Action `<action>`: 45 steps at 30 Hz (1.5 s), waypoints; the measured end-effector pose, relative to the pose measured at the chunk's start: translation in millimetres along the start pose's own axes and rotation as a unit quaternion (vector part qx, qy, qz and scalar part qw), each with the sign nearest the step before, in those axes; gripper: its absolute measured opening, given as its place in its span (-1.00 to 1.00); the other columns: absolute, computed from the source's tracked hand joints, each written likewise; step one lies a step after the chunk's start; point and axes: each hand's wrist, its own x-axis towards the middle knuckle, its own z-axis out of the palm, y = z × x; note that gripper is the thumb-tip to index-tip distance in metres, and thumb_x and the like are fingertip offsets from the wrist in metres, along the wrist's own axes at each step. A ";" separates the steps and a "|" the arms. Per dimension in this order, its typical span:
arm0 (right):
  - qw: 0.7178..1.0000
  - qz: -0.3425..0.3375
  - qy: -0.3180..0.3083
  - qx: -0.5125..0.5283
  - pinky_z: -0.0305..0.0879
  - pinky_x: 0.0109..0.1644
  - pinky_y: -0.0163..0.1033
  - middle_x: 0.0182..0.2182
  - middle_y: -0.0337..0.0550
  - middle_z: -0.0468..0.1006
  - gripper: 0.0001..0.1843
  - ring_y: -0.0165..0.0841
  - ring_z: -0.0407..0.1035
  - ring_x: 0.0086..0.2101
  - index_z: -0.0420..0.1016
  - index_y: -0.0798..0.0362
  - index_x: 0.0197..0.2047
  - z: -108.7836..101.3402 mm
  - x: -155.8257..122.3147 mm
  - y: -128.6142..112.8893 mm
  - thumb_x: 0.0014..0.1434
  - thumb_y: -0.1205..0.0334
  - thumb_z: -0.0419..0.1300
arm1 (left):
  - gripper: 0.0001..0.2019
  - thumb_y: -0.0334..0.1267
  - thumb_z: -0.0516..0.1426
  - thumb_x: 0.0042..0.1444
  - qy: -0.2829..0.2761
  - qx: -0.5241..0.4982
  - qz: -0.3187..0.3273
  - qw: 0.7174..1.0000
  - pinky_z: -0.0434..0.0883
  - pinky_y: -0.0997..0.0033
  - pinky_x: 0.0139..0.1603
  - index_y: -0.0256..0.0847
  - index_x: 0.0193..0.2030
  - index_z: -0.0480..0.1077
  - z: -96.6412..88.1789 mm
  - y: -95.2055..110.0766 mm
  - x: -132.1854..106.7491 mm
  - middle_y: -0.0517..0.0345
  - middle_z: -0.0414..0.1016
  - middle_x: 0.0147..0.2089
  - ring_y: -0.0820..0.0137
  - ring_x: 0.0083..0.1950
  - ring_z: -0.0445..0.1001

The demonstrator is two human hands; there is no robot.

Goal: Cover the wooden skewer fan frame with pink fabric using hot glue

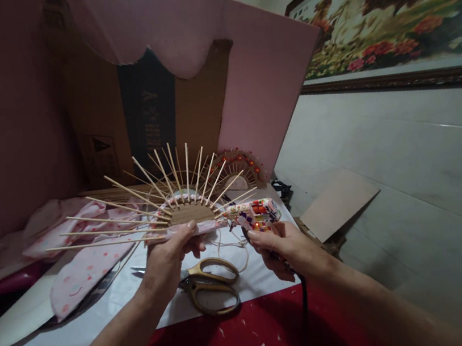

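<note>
Fingers (188,237) of the left hand (168,262) are gripping a stick fan (175,203); the right hand (287,248) is clasping a patterned glue gun (254,214); cardboard box (149,115) lettering is unreadable.

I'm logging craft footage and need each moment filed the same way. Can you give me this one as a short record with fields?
Left hand: left hand holds a half-round cardboard fan frame with wooden skewers fanning out
Right hand: right hand grips a patterned glue gun, nozzle toward the frame's base
Cord: black cord hangs from the gun
Below hands: gold-handled scissors on white sheet
Left side: pink fabric
Behind: a second, beaded fan piece
</note>
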 end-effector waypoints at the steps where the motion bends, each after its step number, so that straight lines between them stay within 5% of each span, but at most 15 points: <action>1: 1.000 0.004 -0.001 0.003 -0.12 -0.79 -0.46 -0.78 -0.49 0.01 -0.57 -0.59 -0.12 -0.77 0.10 0.01 -0.58 0.2 0.3 0.0 0.06 -0.06 0.17 | -0.78 -0.20 0.15 0.00 -0.002 0.001 -0.001 1.000 0.24 0.45 -0.52 -0.29 -0.54 0.45 -0.4 -0.6 0.2 0.15 0.40 -0.60 0.46 -0.54 0.32; 45: 0.998 -0.028 0.008 -0.055 -0.08 -0.78 -0.44 -0.81 -0.40 0.17 -0.55 -0.59 -0.02 -0.81 0.16 0.05 -0.63 26.2 -1.9 7.7 0.11 -0.06 0.13 | -0.75 -0.14 0.18 0.00 0.037 0.015 0.020 0.999 0.32 0.37 -0.44 -0.31 -0.52 0.49 -2.5 -6.1 0.3 0.05 0.51 -0.55 0.37 -0.49 0.44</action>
